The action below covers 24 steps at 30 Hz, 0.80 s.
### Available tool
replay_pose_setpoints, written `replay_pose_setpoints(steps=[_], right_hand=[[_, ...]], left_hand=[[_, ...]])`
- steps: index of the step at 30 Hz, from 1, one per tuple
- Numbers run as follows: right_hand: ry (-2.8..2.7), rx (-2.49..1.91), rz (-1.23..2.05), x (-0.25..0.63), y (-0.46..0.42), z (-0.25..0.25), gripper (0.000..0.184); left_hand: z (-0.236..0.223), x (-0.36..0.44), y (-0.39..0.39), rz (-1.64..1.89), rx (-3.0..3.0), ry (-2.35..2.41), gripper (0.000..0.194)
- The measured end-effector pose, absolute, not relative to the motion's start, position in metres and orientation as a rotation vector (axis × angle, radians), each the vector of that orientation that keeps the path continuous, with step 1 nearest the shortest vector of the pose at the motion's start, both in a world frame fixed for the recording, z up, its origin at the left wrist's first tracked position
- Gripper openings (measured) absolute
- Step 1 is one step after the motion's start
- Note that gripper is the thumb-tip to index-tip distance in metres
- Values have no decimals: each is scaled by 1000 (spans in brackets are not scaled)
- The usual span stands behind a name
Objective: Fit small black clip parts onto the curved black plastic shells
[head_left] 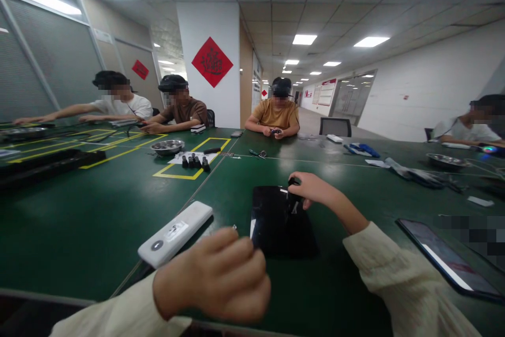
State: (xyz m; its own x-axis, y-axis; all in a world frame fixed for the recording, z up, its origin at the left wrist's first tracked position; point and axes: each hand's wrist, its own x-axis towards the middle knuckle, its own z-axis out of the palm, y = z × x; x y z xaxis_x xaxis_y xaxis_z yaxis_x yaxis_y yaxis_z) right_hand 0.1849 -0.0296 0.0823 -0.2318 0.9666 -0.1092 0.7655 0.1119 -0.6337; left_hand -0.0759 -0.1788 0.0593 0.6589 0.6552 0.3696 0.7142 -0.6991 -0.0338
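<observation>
Green table (118, 205) fills the foreground. On it, directly ahead of the wearer, a glossy black panel (272, 226) lies flat, its long axis seeming to run away from the body. White power bank (177, 234) to its left, set on a slant, well apart from the panel. Left hand (221, 276) nearer the body, fingers curled, off the panel's near left corner; palm hidden, cannot tell if it grips anything. Right hand (310, 188) reaches over the panel's far right part, thumb and fingers pinching a small dark piece (294, 199), roughly upright. Key relation: piece beneath right fingers, beyond and right of left hand; contact with panel unclear.
</observation>
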Motion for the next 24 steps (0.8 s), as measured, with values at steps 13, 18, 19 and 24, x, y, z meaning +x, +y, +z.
replay_pose_setpoints(steps=[13,18,19,24], right_hand=[[-1997,-1586,1017,163,-24,43,41],[-1769,-1479,1219,167,-19,37,33],[-1725,-1461,1225,169,-18,37,30],[-1449,-1289,1289,189,-17,35,24]], left_hand=[[27,-80,-109,240,-2430,-1812,46],[17,-69,-97,239,-2458,-1689,29],[18,-67,-94,240,-2472,-1637,26],[36,-57,-75,-86,-2484,-1620,20]])
